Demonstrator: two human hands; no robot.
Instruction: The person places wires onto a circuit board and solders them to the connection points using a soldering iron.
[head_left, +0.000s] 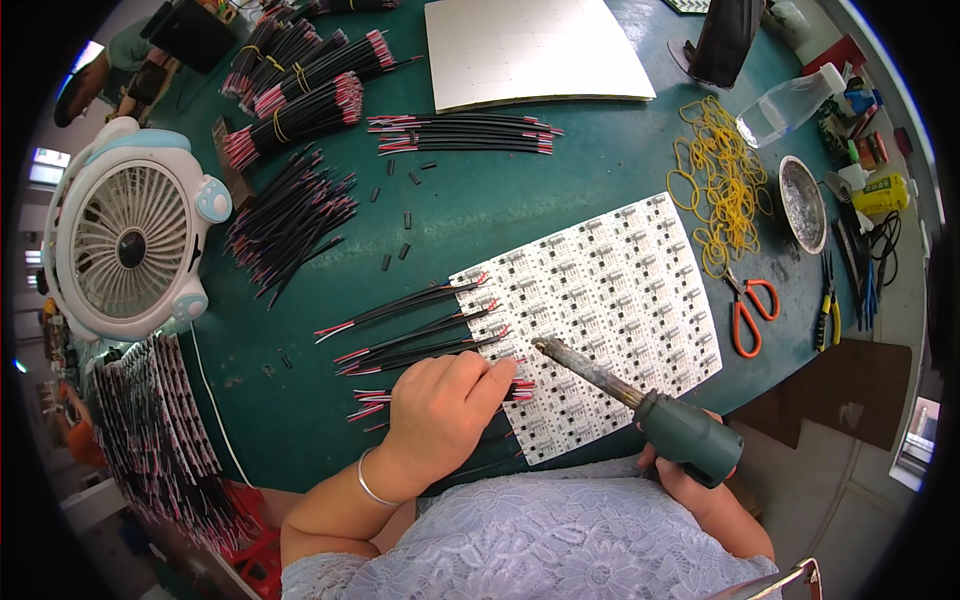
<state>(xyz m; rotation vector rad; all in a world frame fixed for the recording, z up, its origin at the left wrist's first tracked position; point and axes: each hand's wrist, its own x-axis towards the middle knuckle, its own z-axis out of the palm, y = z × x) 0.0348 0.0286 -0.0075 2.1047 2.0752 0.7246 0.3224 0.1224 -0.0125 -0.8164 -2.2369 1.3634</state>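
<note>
A white circuit board sheet [610, 310] with rows of small components lies in front of me, tilted on the table. My left hand [440, 405] is closed at its left edge, thumb and fingers pinching a black wire whose red end shows by the fingertips. Other black wires [420, 345] with red and white ends lie alongside, their right ends over the board's edge. My right hand [690, 478] grips the green handle of a soldering iron [690, 435], mostly hidden behind it. The iron's tip hovers over or touches the board, right of my left fingers; which one, I cannot tell.
Loose and bundled black wires [300, 100] lie far left, beside a white fan [130, 240]. A stack of white sheets [535, 50] is at the back. On the right are yellow rubber bands [725, 170], a metal bowl [802, 205], orange-handled scissors [748, 310] and pliers [828, 305].
</note>
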